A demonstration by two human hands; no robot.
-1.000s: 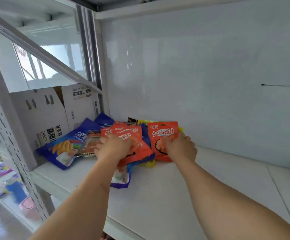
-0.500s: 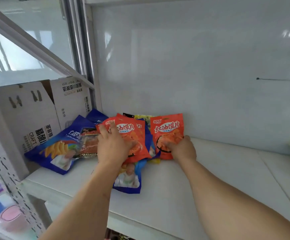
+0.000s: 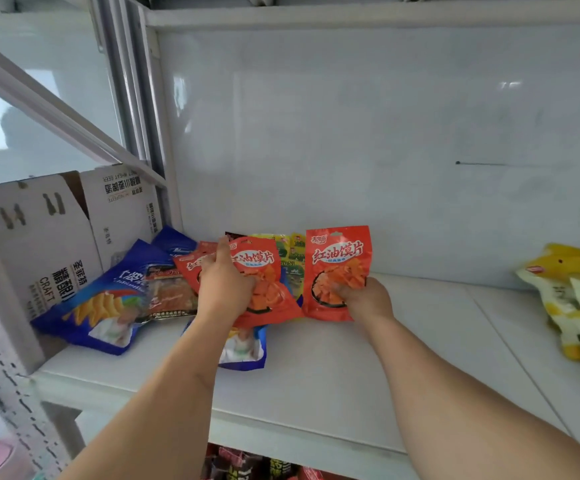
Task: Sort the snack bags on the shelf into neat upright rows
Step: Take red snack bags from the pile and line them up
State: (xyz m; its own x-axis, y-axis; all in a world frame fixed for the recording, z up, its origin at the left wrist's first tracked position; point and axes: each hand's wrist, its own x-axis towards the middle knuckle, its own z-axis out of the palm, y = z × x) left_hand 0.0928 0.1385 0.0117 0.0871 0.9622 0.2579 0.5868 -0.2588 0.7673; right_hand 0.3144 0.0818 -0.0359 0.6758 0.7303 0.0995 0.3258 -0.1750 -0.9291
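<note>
**Right-hand bag raised upright**

Since the earlier frame, the right hand (image 3: 364, 299) has stood its red snack bag (image 3: 337, 268) upright on the white shelf (image 3: 316, 382), fingers clamped at its base. The left hand (image 3: 224, 289) grips a second red bag (image 3: 267, 282) atop the pile.

Shelf (image 3: 333, 368): white. Upright bag (image 3: 337, 268) at centre: orange-red, white lettering, orange chip picture. Left of it: a matching orange-red bag (image 3: 267, 271), then a blue bag (image 3: 105, 299) printed with yellow chips. Right: yellow-and-white bags (image 3: 572, 292).
</note>
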